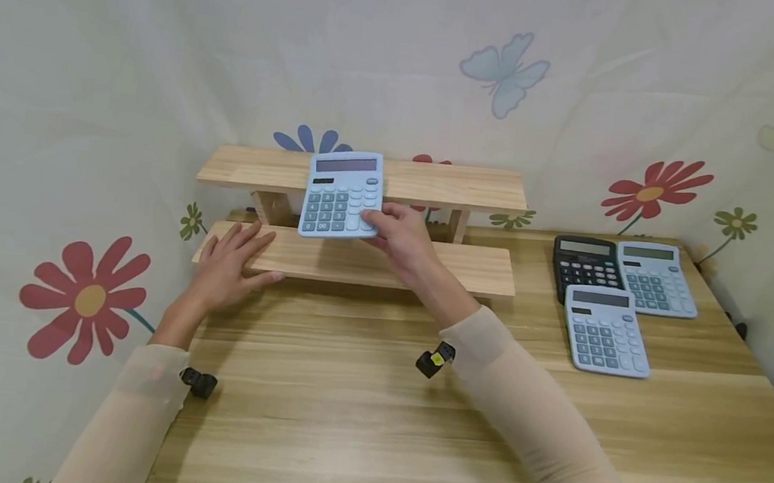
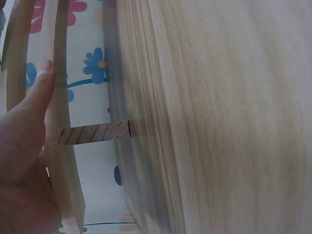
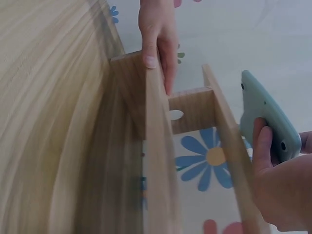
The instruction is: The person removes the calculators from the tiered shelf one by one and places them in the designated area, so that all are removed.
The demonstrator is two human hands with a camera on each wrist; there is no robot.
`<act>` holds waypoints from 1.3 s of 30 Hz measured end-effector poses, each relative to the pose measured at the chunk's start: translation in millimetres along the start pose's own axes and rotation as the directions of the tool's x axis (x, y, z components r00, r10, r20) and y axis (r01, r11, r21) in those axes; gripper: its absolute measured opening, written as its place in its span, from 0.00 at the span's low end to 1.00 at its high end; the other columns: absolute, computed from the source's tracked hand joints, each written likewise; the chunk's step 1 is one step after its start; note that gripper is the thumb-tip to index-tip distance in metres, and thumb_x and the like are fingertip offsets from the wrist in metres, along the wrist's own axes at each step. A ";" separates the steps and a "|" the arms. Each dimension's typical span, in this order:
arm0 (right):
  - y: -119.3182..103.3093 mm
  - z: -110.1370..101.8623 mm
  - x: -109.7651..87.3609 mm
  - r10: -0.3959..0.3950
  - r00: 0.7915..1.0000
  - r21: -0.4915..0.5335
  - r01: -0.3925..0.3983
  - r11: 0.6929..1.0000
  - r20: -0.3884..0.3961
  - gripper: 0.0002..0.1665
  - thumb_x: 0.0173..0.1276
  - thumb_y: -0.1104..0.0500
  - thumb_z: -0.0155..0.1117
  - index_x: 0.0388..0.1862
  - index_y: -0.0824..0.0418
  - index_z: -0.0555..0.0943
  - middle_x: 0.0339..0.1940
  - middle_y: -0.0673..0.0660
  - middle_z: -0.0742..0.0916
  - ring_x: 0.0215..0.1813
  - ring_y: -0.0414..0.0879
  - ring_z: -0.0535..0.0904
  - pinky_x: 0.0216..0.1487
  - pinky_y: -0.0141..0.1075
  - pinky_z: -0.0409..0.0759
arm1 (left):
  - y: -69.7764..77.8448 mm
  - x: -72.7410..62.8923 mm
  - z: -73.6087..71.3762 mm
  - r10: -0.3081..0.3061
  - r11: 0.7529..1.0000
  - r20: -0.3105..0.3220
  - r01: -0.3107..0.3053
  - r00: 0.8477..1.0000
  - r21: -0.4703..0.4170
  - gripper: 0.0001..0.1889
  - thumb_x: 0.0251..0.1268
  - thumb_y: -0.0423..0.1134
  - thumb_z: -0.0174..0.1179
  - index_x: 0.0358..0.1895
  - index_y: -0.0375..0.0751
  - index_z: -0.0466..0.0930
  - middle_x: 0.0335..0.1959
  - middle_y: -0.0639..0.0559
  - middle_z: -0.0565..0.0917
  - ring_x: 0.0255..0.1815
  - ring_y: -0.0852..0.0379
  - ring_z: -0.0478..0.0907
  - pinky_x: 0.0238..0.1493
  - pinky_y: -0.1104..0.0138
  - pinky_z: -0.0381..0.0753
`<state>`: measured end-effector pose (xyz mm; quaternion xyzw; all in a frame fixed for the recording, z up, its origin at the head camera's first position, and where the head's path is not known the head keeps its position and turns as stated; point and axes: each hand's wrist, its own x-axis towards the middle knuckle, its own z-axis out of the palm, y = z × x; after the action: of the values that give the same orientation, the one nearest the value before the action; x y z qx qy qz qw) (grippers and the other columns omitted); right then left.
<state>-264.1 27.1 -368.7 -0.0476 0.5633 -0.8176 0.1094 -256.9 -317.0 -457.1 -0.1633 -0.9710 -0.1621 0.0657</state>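
Note:
A light blue calculator (image 1: 343, 195) is held by my right hand (image 1: 402, 243) at its lower right corner, thumb on the key side and fingers behind. In the head view it overlaps the upper board of a two-tier wooden shelf (image 1: 453, 186); in the right wrist view the calculator (image 3: 268, 114) hangs beside the upper board, apart from it. My left hand (image 1: 228, 263) rests with spread fingers on the left end of the lower board (image 1: 331, 264). The left wrist view shows the left hand (image 2: 29, 146) against that board, thumb along its front edge.
On the table's right lie a black calculator (image 1: 586, 261) and two more light blue calculators, one behind (image 1: 657, 278) and one in front (image 1: 607, 331), close together. The wooden table (image 1: 348, 390) extends in front of the shelf. A flower-printed cloth (image 1: 388, 59) hangs behind.

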 end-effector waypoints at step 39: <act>-108.1 -252.3 -121.9 -0.159 0.981 -0.095 0.149 0.984 -0.113 0.23 0.78 0.62 0.67 0.70 0.56 0.82 0.61 0.51 0.89 0.53 0.45 0.89 0.54 0.31 0.85 | 3.0 -3.5 6.0 0.024 1.000 -0.014 -0.024 1.000 -0.006 0.45 0.70 0.63 0.67 0.84 0.48 0.64 0.86 0.39 0.55 0.87 0.33 0.42 0.78 0.29 0.37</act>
<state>-209.9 322.1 -353.6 -0.0463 0.5984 -0.7998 0.0095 -253.0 -313.3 -462.5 -0.1740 -0.9679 -0.1655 0.0740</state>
